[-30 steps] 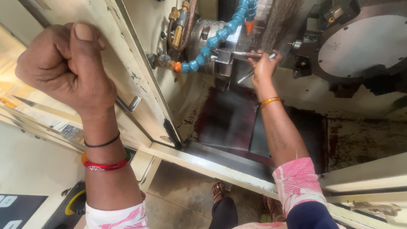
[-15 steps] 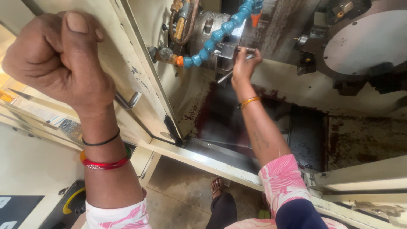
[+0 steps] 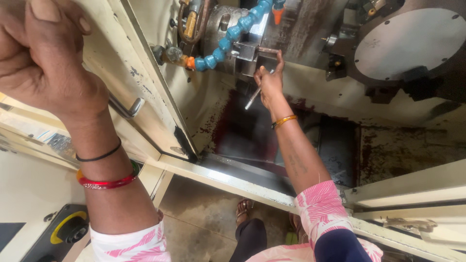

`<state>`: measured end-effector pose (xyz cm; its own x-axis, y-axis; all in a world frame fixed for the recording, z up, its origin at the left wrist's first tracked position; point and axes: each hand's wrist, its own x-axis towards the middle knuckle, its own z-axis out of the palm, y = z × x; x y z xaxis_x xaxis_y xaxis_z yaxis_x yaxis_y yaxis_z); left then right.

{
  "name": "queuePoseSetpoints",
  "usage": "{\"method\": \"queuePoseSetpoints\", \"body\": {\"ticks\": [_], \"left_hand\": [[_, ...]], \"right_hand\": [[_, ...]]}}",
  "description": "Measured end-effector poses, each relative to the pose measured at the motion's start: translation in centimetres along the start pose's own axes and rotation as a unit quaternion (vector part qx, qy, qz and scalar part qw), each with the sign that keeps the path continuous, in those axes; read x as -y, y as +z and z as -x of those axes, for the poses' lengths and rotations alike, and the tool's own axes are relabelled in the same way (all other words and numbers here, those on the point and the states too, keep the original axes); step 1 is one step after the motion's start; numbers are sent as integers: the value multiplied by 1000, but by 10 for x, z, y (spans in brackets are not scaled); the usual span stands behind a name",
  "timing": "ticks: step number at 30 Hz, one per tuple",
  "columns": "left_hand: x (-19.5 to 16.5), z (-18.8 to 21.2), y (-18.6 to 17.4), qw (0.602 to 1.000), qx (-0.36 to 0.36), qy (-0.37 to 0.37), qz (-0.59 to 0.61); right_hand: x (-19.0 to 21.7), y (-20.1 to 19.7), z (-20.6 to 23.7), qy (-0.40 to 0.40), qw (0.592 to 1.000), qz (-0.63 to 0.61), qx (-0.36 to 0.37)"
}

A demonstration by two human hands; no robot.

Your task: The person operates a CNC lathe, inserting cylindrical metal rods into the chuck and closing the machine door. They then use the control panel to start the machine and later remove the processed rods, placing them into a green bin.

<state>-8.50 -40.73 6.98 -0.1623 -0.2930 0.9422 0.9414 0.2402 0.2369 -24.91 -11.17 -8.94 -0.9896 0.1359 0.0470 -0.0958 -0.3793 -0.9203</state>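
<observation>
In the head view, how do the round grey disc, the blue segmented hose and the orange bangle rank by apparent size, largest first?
1. Round grey disc
2. Blue segmented hose
3. Orange bangle
All lie at similar depth inside the machine, so the order seems reliable.

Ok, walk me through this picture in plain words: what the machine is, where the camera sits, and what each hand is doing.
The camera is worn on the person's head and looks down, so both arms are theirs. The big cream-coloured box is a metal-cutting machine with its door slid open. Inside sit a round grey disc and a blue jointed coolant hose; the floor of the machine is stained dark. The right hand reaches in and grips a slim metal tool near the clamp block. The left hand is a closed fist, raised near the door's top; what it holds is hidden. A yellow knob shows at lower left.
</observation>
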Motion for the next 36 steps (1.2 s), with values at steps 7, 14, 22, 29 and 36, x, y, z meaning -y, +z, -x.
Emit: {"method": "queuePoseSetpoints", "body": {"ticks": [7,14,22,29,36], "left_hand": [[0,-2,-6,999,35,15,18],[-4,-2,-2,1000,23,5,10],[-12,-16,15,999,29,36,3],[-24,-12,36,999,30,-14,37],[-23,-2,81,999,-4,25,-30]], "right_hand": [[0,-4,-2,41,999,-17,13],[11,0,5,41,999,0,16],[37,-1,20,53,993,93,45],[32,5,82,7,937,313,154],[-35,16,235,-142,736,486,450]]}}
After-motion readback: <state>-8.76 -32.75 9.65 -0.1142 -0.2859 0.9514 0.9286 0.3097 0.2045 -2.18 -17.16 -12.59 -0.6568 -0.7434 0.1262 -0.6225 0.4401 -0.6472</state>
